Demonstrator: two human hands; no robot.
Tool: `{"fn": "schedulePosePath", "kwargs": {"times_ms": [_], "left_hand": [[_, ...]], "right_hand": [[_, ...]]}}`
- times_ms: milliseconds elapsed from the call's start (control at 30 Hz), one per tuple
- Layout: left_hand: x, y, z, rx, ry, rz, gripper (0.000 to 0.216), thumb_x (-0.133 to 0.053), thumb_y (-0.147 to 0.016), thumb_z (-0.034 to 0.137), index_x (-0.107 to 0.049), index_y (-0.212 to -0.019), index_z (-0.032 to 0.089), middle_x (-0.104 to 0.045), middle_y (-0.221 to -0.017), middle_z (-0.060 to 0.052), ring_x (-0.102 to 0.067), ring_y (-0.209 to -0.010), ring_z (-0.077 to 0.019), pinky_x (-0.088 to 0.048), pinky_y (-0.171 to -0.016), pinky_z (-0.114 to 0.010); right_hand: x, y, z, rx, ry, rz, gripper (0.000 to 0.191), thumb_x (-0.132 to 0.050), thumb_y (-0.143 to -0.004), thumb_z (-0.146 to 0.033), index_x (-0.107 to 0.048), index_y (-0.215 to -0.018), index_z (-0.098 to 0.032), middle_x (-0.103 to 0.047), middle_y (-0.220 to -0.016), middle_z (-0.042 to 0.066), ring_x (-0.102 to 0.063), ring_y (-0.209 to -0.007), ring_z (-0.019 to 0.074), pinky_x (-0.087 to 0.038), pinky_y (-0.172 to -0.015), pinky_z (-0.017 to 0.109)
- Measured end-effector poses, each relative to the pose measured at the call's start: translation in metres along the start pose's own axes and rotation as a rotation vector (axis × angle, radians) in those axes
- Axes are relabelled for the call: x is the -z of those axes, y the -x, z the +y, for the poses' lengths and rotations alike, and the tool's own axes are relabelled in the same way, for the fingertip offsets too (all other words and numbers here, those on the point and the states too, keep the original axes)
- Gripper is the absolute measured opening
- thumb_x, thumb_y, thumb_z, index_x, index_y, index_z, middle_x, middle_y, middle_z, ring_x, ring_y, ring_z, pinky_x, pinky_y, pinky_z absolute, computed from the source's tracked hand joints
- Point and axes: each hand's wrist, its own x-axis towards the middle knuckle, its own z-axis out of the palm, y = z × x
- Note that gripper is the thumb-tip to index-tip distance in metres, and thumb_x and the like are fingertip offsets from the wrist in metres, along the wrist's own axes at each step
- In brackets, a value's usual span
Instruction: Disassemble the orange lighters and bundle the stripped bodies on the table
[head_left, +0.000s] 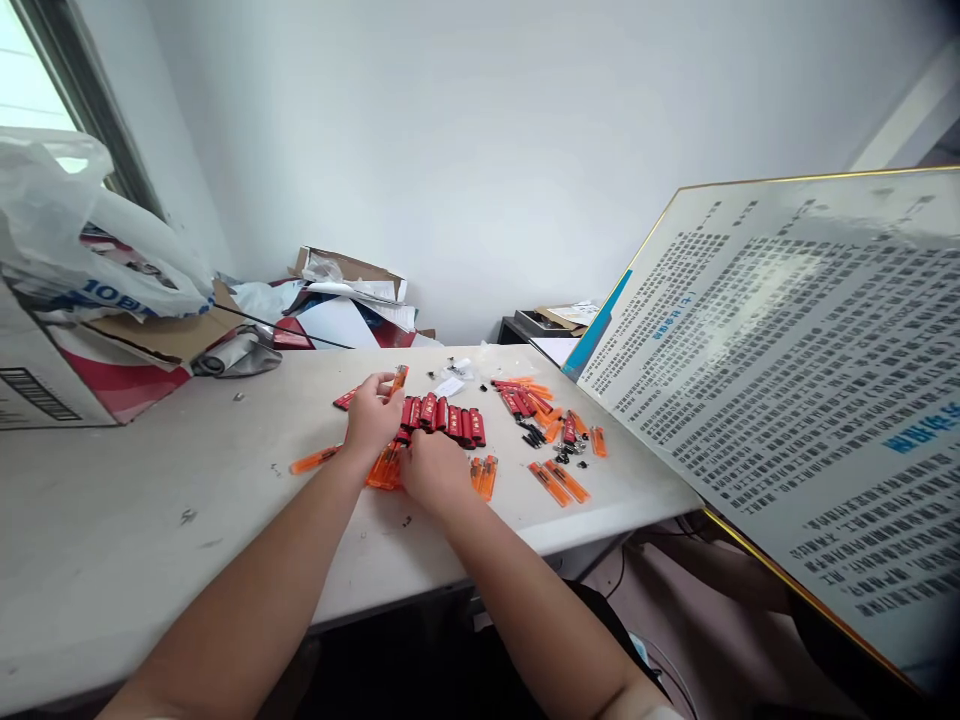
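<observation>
My left hand (373,415) is raised over the white table (187,500), and its fingertips pinch an orange lighter (400,379) that sticks up past them. My right hand (435,470) rests just below it, fingers curled against the near end of a tight row of red lighters (442,418). Whatever those fingers may hold is hidden. Orange translucent lighters (385,468) lie heaped beside that hand, and another (315,460) lies to its left. More red and orange lighters (521,402) are scattered to the right among small black metal parts (533,435).
A large printed notice board (780,400) with a gold frame leans over the table's right side. A cardboard box (52,370) and a white plastic bag (75,230) stand at the left. Crumpled cardboard and papers (352,285) are piled behind the table.
</observation>
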Motion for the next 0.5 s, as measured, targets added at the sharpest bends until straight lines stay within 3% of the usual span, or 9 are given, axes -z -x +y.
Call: {"fn": "schedulePosePath", "kwargs": {"times_ms": [133,300,400,500], "left_hand": [[-0.002,0.004,0.005,-0.038,-0.029,-0.022,0.025,-0.064,-0.071,0.031,-0.063,-0.093,0.018,-0.067,-0.078,-0.004,-0.064,-0.07,-0.0183,-0.051,-0.066,-0.029],[-0.009,0.016,0.014,-0.029,0.071,-0.18,0.026,-0.069,-0.066,0.037,-0.065,-0.082,0.016,-0.068,-0.077,-0.005,-0.063,-0.069,-0.0173,-0.05,-0.063,-0.027],[-0.011,0.022,0.021,0.021,0.145,-0.235,0.027,-0.072,-0.065,0.039,-0.067,-0.076,0.015,-0.068,-0.072,-0.005,-0.062,-0.064,-0.0164,-0.049,-0.059,-0.026],[-0.011,0.032,0.031,0.038,0.205,-0.257,0.026,-0.073,-0.065,0.039,-0.069,-0.076,0.016,-0.069,-0.072,-0.005,-0.062,-0.064,-0.017,-0.051,-0.06,-0.028]], "right_hand": [[-0.008,0.001,-0.002,0.02,0.021,0.023,0.041,-0.042,-0.09,-0.05,-0.065,-0.102,-0.018,-0.055,-0.116,0.017,-0.065,-0.088,0.0256,-0.052,-0.076,0.04],[-0.011,0.012,0.011,0.094,0.009,0.108,0.05,-0.046,-0.085,-0.06,-0.062,-0.11,-0.02,-0.052,-0.119,0.016,-0.063,-0.086,0.0247,-0.052,-0.077,0.043],[-0.011,0.016,0.025,0.111,-0.155,0.241,0.04,-0.047,-0.086,-0.049,-0.062,-0.111,-0.021,-0.054,-0.118,0.014,-0.061,-0.088,0.023,-0.051,-0.079,0.041],[-0.006,0.016,0.043,0.062,-0.532,0.367,0.029,-0.049,-0.085,-0.033,-0.064,-0.105,-0.02,-0.061,-0.106,0.009,-0.06,-0.091,0.0189,-0.05,-0.081,0.033]]}}
